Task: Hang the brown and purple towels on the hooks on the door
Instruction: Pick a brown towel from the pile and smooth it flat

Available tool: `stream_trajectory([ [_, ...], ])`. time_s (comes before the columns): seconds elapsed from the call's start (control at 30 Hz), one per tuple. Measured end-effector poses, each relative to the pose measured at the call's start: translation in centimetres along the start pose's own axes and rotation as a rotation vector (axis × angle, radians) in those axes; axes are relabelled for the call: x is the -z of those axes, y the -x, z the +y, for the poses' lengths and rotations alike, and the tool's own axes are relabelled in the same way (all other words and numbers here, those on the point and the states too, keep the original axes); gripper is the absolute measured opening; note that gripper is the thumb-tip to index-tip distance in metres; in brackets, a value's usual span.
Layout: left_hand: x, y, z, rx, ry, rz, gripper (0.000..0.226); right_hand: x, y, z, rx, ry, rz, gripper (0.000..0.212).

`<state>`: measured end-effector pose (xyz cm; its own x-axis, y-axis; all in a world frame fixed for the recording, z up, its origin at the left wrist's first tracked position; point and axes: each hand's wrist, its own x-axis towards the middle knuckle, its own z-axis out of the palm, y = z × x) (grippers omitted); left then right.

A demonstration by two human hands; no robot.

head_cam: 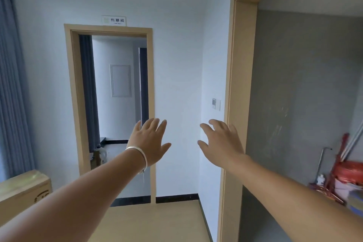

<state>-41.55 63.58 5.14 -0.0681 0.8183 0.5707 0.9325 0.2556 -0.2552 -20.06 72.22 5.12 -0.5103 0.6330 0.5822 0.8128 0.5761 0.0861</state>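
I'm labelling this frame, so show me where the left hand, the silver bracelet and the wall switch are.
left hand (151, 139), head view, on the back of the hand.
silver bracelet (139, 154), head view, on the band across the left wrist.
wall switch (216, 103), head view, on the middle of the plate.

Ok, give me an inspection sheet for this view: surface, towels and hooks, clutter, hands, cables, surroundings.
Surface: tan floor, bare where visible.
Job's things: nothing seen; no brown or purple towel, no hooks, no door leaf in view.
Clutter: red bucket with bottles and poles in the right alcove; wooden box at lower left.
Hands: left hand raised, fingers spread, holding nothing, silver bangle on the wrist; right hand raised, fingers relaxed, holding nothing.
Cables: nothing seen.
Surroundings: open doorway ahead with a sign above; wall switch; grey curtain on the left.
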Motion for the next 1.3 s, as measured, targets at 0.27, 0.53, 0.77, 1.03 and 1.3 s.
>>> stream_trajectory([
  [0.27, -10.0, -8.9, -0.6, -0.037, -0.003, -0.044, 0.075, -9.5, -9.4, 2.5, -0.017, -0.018, -0.034, 0.054],
  [0.53, -17.0, -21.5, -3.8, 0.03, -0.075, -0.04, 0.074, -18.5, -23.8, 5.8, 0.033, -0.058, 0.009, 0.054],
  [0.77, -23.8, -28.1, -6.3, 0.066, -0.105, -0.099, 0.071, -26.1, -32.4, 6.0, 0.103, -0.105, -0.005, 0.053],
  [1.03, -34.8, -34.1, -11.6, 0.082, -0.083, -0.165, 0.069, -36.6, -40.7, 3.7, 0.153, -0.112, -0.09, 0.054],
  [1.3, -44.9, -43.2, -23.9, 0.145, -0.066, -0.148, 0.072, -44.4, -56.2, -2.9, 0.215, -0.075, -0.08, 0.053],
])
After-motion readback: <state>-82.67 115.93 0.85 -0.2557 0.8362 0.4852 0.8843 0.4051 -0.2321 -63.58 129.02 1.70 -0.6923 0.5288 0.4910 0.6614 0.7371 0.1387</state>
